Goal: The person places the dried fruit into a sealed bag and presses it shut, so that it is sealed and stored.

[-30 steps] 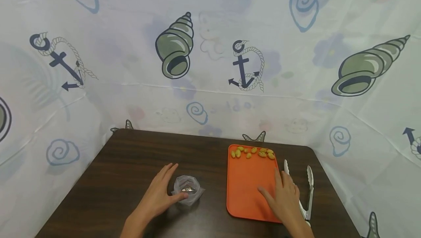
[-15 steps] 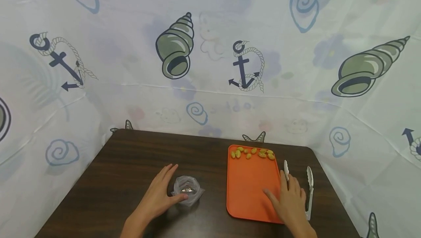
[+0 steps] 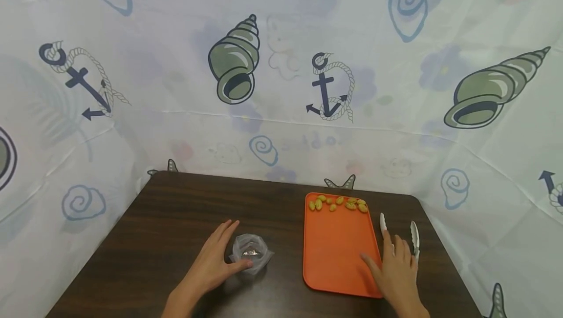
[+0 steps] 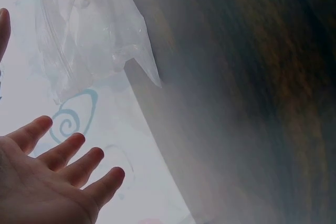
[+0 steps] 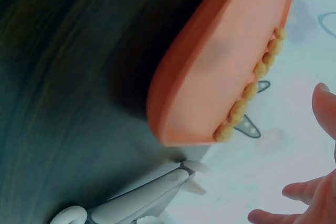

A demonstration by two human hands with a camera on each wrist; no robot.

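Note:
My left hand (image 3: 215, 259) is spread beside a clear plastic bag (image 3: 250, 242) that stands with its mouth up, something shiny showing inside. From the head view my thumb overlaps the bag, but the left wrist view has the fingers (image 4: 107, 184) apart from the bag (image 4: 100, 30). My right hand (image 3: 398, 271) hovers with loose fingers over a pair of white-tipped tongs (image 3: 415, 235) and covers their middle. The tongs' arms are spread. In the right wrist view the tongs (image 5: 136, 195) lie below the hand's fingers, which hold nothing.
An orange tray (image 3: 338, 254) lies left of the tongs. Several small yellow-brown, nut-like pieces (image 3: 350, 205) are gathered along its far end. The dark wood-grain table (image 3: 184, 210) ends at a white curtain (image 3: 281, 64) printed with shells and anchors.
My right hand has shifted right, from over the tray's right edge to over the tongs. The left hand, bag, tray and tongs stay where they were.

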